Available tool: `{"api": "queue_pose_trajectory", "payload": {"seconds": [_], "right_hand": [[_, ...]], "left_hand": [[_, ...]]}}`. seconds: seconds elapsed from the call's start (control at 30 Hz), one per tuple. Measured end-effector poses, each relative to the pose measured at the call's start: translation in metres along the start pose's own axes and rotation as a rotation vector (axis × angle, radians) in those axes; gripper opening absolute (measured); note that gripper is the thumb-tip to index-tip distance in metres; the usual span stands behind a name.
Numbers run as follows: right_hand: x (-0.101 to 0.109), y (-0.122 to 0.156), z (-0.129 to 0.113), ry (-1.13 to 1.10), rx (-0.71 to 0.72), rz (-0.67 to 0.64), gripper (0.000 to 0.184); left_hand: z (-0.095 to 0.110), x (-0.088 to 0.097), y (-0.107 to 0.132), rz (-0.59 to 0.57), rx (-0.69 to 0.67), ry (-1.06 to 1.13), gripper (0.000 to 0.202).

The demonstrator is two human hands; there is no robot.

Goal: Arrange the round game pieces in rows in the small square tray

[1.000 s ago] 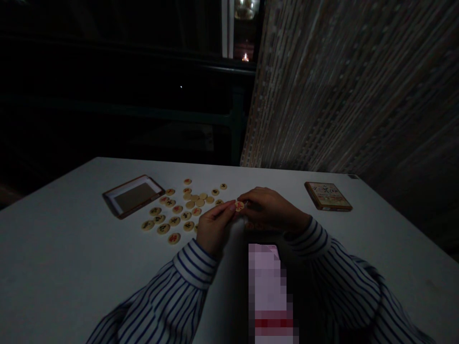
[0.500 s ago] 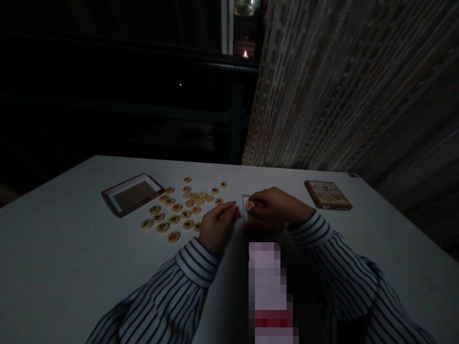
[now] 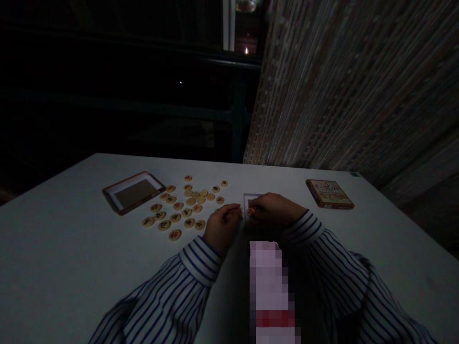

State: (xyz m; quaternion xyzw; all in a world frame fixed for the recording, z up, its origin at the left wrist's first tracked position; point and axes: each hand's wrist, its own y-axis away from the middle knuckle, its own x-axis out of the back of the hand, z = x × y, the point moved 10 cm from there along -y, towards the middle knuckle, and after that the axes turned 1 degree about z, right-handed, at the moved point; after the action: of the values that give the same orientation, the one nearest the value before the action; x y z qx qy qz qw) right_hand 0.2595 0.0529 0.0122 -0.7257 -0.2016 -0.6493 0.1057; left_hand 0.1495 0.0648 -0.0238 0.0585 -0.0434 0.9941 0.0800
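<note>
My right hand point(image 3: 274, 209) pinches a Chinese chess piece point(image 3: 250, 211) with a red character, low over the left side of a small shallow box point(image 3: 248, 197). The hand covers most of the box, and its inside is dark. To the left of the box is my left hand point(image 3: 223, 228), fingers curled together, with the tips close to the box wall. Whether they hold anything is hidden. Beyond and left of that hand, several round wooden Chinese chess pieces point(image 3: 175, 218) lie spread on the white table point(image 3: 89, 258), some with black characters, some red, some plain side up.
An open shallow lid or tray point(image 3: 134, 192) lies at the left of the pieces. A printed flat box point(image 3: 330, 193) rests toward the right edge. A string curtain point(image 3: 308, 86) hangs beyond the table. Lighting is dim.
My right hand has moved slightly down and left with the chess piece, lower over the box. The left hand's fingers have curled in more. The view has shifted slightly.
</note>
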Motion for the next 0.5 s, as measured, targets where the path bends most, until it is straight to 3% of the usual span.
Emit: {"api": "queue_pose_trajectory", "payload": {"seconds": [0.5], "right_hand": [[-0.0055, -0.003, -0.0007, -0.049, 0.063, 0.004, 0.022]], "left_hand": [[0.0031, -0.0023, 0.0006, -0.024, -0.072, -0.119, 0.029]]}}
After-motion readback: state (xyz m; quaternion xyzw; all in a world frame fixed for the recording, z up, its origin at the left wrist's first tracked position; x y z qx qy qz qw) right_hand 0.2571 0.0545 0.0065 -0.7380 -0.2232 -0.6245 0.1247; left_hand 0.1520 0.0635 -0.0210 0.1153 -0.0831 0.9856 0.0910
